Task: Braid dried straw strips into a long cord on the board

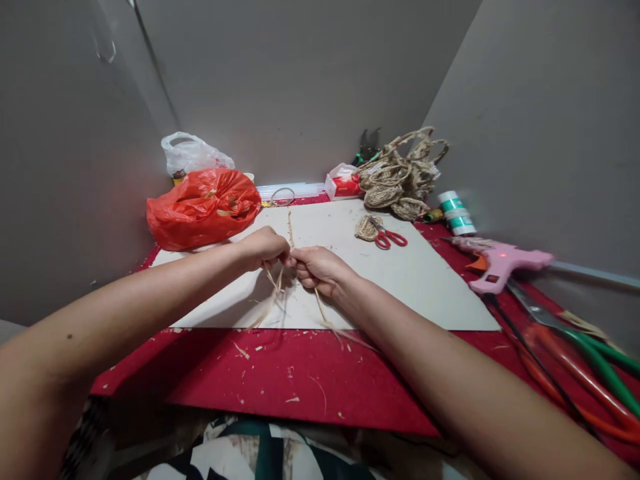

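Observation:
My left hand (pixel 270 247) and my right hand (pixel 321 268) meet over the middle of a white board (pixel 400 280). Both are closed on strands of pale straw-coloured fibre. Beyond my fingers a thin braided cord (pixel 291 228) runs away from me across the board. Loose fibre strands (pixel 274 290) hang below my left hand, and another strand (pixel 320 305) trails from under my right hand toward the board's near edge. The exact grip point is hidden by my fingers.
An orange-red plastic bag (pixel 200 210) sits left, a white bag (pixel 193 155) behind it. Right are red-handled scissors (pixel 389 237) on a small rope coil (pixel 367 229), a large rope bundle (pixel 400 173), a tissue box (pixel 344 183), a pink glue gun (pixel 510 263) and large shears (pixel 580 340).

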